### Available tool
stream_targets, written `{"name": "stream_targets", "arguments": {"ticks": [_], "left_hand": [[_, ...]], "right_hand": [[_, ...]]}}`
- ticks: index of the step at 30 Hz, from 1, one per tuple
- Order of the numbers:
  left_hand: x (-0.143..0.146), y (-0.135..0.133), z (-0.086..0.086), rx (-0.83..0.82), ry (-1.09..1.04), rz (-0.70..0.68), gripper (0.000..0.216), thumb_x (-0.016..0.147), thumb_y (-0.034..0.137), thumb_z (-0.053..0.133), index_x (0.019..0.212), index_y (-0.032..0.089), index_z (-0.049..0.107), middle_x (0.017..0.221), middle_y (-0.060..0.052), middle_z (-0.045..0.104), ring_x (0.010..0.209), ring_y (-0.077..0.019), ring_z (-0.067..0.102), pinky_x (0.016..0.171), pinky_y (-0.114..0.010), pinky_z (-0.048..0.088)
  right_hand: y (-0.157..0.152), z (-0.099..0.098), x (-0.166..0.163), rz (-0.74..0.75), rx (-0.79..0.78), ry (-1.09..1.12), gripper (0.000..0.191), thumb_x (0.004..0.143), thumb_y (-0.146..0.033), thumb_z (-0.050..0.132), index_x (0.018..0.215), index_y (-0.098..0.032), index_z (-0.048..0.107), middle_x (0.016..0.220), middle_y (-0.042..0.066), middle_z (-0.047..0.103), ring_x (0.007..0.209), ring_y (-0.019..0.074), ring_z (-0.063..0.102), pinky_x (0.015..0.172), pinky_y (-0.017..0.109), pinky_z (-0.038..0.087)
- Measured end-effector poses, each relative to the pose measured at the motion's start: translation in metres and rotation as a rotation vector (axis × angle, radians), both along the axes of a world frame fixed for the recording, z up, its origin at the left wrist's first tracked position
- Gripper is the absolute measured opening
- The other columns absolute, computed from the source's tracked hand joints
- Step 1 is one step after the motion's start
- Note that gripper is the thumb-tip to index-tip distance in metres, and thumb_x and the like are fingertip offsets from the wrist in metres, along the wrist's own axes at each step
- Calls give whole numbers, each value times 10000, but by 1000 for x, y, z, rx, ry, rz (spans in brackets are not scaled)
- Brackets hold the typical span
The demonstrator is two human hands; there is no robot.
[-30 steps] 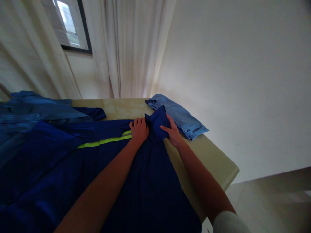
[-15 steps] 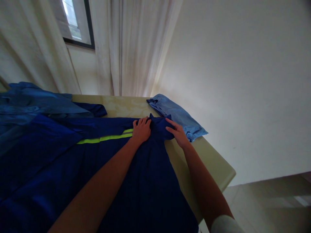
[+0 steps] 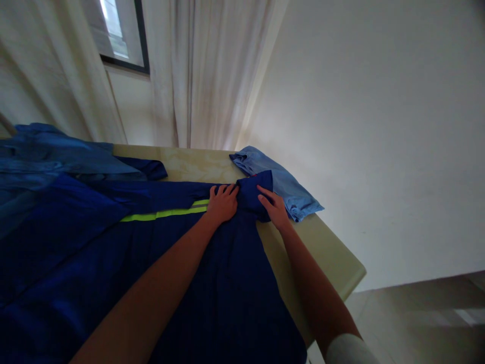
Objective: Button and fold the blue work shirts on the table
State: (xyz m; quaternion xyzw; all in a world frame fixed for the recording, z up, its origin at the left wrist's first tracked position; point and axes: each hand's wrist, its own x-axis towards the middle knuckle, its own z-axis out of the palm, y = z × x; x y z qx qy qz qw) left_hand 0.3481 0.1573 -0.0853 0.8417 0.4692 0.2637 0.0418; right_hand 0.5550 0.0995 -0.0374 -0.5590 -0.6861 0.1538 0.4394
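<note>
Left hand [image 3: 223,203] open, fingers spread on dark-blue garment [image 3: 235,283]; right hand [image 3: 276,206] open, touching its far-right end.

Dim, bright window [image 3: 113,28] at upper left, dark lower half

Navy garment [image 3: 235,283], folded blue cloth [image 3: 290,188], rumpled clothes [image 3: 68,156], on pale table [image 3: 329,247]
</note>
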Motion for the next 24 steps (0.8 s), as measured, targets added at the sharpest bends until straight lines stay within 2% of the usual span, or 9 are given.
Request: {"name": "stream_targets", "arguments": {"ticks": [3,5,7,9,12,14,16,21,24], "left_hand": [[-1,3,-2,-52,-74,-33,482,955,263,512,1431,254,586,1525,-118,569,1403,-343,462,1201,-593,224],[-5,13,0,-201,-237,12,467,908,260,609,1374,246,617,1447,-120,634,1388,-326,498,1189,-512,304],[-12,29,7,-375,-428,122,443,928,286,608,1368,231,600,1358,-118,690,1292,-283,596,1105,-417,425],[-21,47,16,-478,-541,224,387,1011,323,483,1367,205,581,1261,-120,734,1125,-236,692,973,-357,516],[-35,63,26,-549,-549,222,427,1062,407,354,1242,170,662,1088,-121,782,957,-223,739,851,-332,561],[-41,63,28,-563,-481,167,405,1023,445,452,1134,163,721,1051,-122,789,968,-238,740,865,-329,560],[-45,59,29,-523,-354,130,320,955,390,572,1100,163,745,1104,-127,780,1048,-252,723,933,-335,540],[-53,53,35,-506,-215,197,264,880,260,591,1075,168,742,1147,-158,763,1093,-289,706,961,-385,531],[-58,53,40,-473,-174,258,314,893,315,593,1145,178,718,1191,-167,751,1122,-302,698,962,-391,534]], "right_hand": [[-14,11,-18,212,78,-381,469,955,-366,664,1410,-251,664,1426,106,651,1323,296,593,1179,517,423],[-23,15,-32,394,83,-554,488,958,-254,642,1446,-260,625,1536,93,555,1386,270,544,1206,479,407],[-27,14,-46,472,80,-643,523,953,-106,560,1451,-260,607,1590,83,493,1428,241,504,1225,454,391],[-30,10,-57,462,64,-693,573,932,-8,484,1431,-260,609,1588,85,488,1438,226,493,1215,445,408],[-32,7,-70,484,28,-746,560,940,21,444,1397,-259,607,1557,86,515,1417,212,512,1177,419,447],[-36,10,-76,523,9,-770,533,959,4,444,1392,-269,592,1535,78,536,1381,205,542,1144,395,467],[-40,18,-79,506,-8,-805,517,968,-29,477,1405,-288,569,1508,76,557,1327,218,577,1108,397,479],[-45,42,-70,258,-129,-953,533,847,-75,662,1357,-210,587,1229,146,679,1145,308,627,1007,441,480],[-44,43,-68,340,-195,-910,393,891,-78,604,1261,-209,632,1142,106,695,1054,260,654,943,374,487]]}}
